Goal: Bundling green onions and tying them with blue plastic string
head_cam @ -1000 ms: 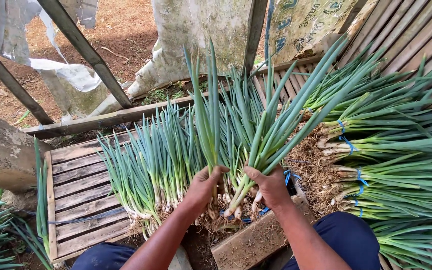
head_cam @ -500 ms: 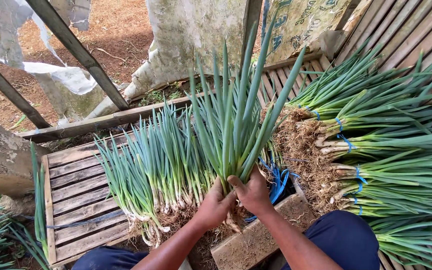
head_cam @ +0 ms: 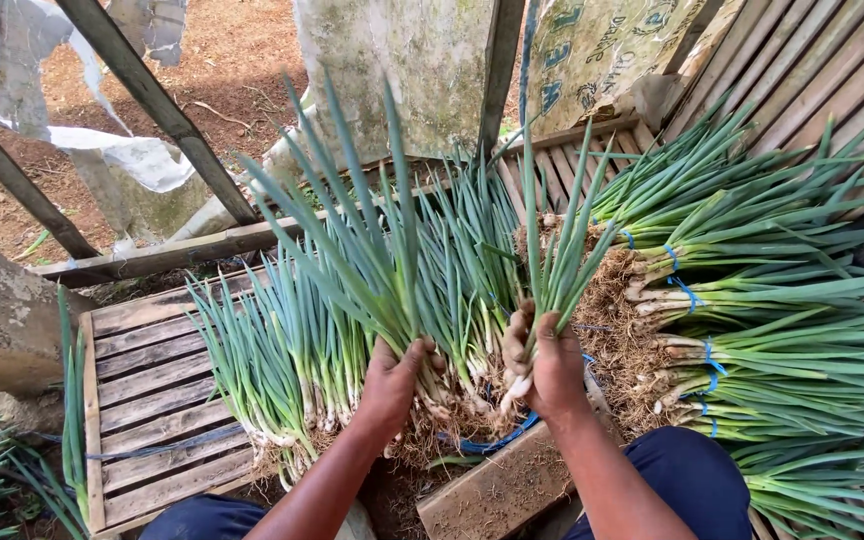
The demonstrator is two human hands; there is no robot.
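While both hands grip spring onions near the roots, leaves stand upright.
Left hand clasps one clump; right hand another, keeping them separate; tied bundles lie at three o'clock.

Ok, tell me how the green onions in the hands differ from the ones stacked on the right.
The green onions in the hands stand nearly upright, leaves fanning upward; the stacked bundles lie flat, leaves pointing right. The held ones show no tie and are gripped near the roots by the left hand and right hand; the stacked ones are bound with blue bands. The held ones split into two handfuls; the stacked ones are layered. Both have long green leaves, pale bases and soily roots.
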